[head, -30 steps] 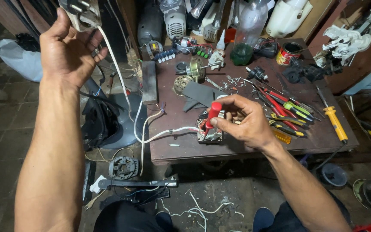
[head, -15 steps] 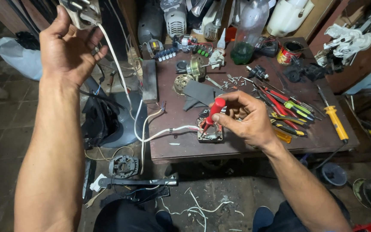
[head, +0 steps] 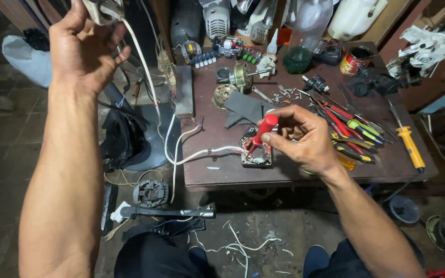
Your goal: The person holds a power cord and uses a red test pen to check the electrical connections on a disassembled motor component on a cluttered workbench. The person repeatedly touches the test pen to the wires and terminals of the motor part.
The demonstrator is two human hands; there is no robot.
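Observation:
My left hand (head: 86, 49) is raised at the upper left, gripping a white plug (head: 104, 9) at the frame's top edge. Its white cord (head: 148, 77) runs down and right to a small motor stator (head: 257, 153) lying near the front edge of the brown workbench (head: 217, 170). My right hand (head: 305, 135) holds a red-handled screwdriver (head: 264, 128) with its tip down on the stator.
Red, green and yellow-handled tools (head: 351, 131) lie right of my hand, a yellow screwdriver (head: 410, 146) further right. Motor parts (head: 240, 77), a bottle (head: 305, 31) and a tin can (head: 354, 59) crowd the back. A fan base (head: 145, 149) and wire scraps (head: 238, 244) lie on the floor.
The red screwdriver handle has tilted slightly in my right hand over the stator. My left hand stays raised with the plug.

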